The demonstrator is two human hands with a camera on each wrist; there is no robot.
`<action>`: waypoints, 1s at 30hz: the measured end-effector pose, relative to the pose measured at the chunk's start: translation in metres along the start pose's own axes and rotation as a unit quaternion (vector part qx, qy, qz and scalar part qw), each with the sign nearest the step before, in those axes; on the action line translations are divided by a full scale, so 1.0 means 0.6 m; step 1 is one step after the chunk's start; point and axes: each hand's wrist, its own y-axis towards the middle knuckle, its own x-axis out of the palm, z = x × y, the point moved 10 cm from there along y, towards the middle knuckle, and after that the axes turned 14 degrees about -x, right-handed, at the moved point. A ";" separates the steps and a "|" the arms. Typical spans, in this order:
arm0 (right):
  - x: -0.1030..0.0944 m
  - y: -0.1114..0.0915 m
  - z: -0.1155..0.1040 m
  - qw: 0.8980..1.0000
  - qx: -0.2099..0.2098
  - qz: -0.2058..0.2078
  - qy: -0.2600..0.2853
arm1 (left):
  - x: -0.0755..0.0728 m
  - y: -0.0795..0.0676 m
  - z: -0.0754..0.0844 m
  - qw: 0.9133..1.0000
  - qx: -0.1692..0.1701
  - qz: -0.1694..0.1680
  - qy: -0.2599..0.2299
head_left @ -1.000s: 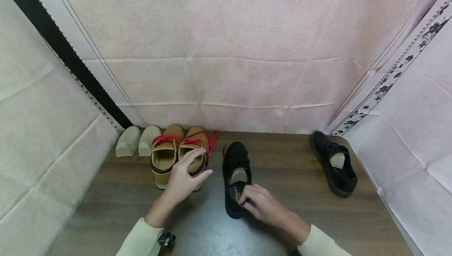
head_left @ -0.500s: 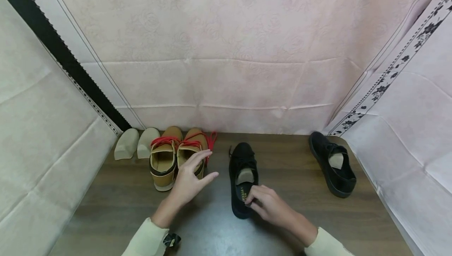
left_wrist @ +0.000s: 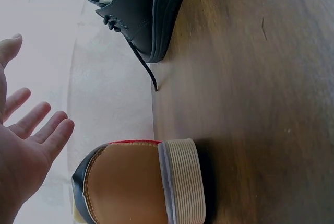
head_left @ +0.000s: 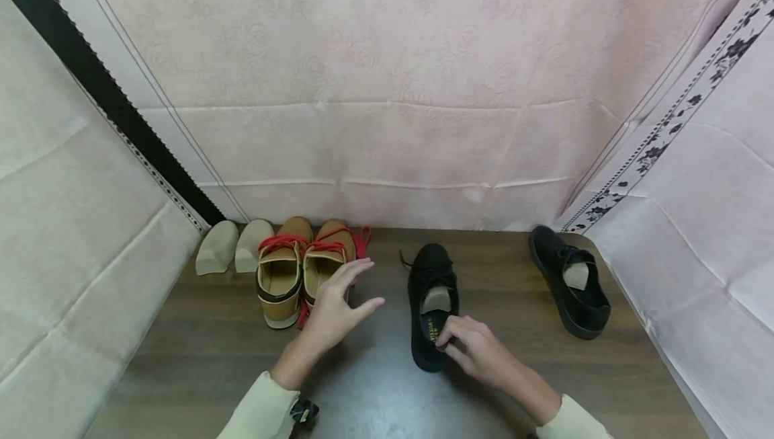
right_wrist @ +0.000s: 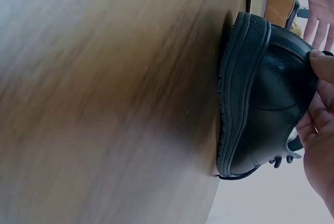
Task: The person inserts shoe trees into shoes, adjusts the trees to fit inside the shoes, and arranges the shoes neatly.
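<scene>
My right hand (head_left: 474, 353) pinches the heel rim of a black lace-up shoe (head_left: 433, 265), thumb outside and fingers inside. The shoe's toe points away from me, and one loose lace sticks out at its left. In the right wrist view the black leather heel and thick sole of this shoe (right_wrist: 279, 93) show beside the wooden surface. My left hand (head_left: 331, 310), fingers spread and holding nothing, hovers over the heel of the right-hand tan shoe (head_left: 332, 236) with red laces. That hand partly covers the shoe in the head view.
The other tan shoe (head_left: 279, 308) stands close beside its mate. Two pale rounded shoe toes or slippers (head_left: 218, 249) sit at the far left. A second black shoe (head_left: 562, 298) stands angled near the right-hand cloth wall (head_left: 701, 237). A pale cloth wall (head_left: 387, 143) rises behind the wooden floor (head_left: 496, 277).
The black shoe has slid to the right with my right hand at its heel. My left hand has also shifted right, its fingers still spread. The other shoes stay put.
</scene>
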 end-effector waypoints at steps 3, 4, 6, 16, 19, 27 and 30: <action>-0.007 -0.005 0.003 1.000 0.003 0.001 -0.009 | 0.005 0.002 0.000 1.000 -0.005 -0.002 0.001; -0.009 -0.006 0.004 1.000 0.004 0.002 -0.011 | 0.006 0.003 0.000 1.000 -0.007 -0.003 -0.001; -0.016 -0.010 0.006 1.000 0.003 0.007 -0.016 | 0.011 0.004 0.000 1.000 -0.009 -0.003 0.000; -0.051 -0.028 0.010 0.997 -0.043 0.037 -0.049 | 0.035 0.009 -0.001 1.000 -0.004 -0.009 -0.002; -0.062 -0.037 0.017 0.997 -0.038 0.038 -0.051 | 0.045 0.011 0.003 1.000 0.004 -0.014 -0.004; -0.089 -0.057 0.034 0.996 -0.019 0.029 -0.077 | 0.071 0.015 0.014 1.000 0.021 -0.016 0.005; -0.098 -0.064 0.041 0.996 -0.010 0.025 -0.081 | 0.079 0.017 0.018 1.000 0.024 -0.015 0.008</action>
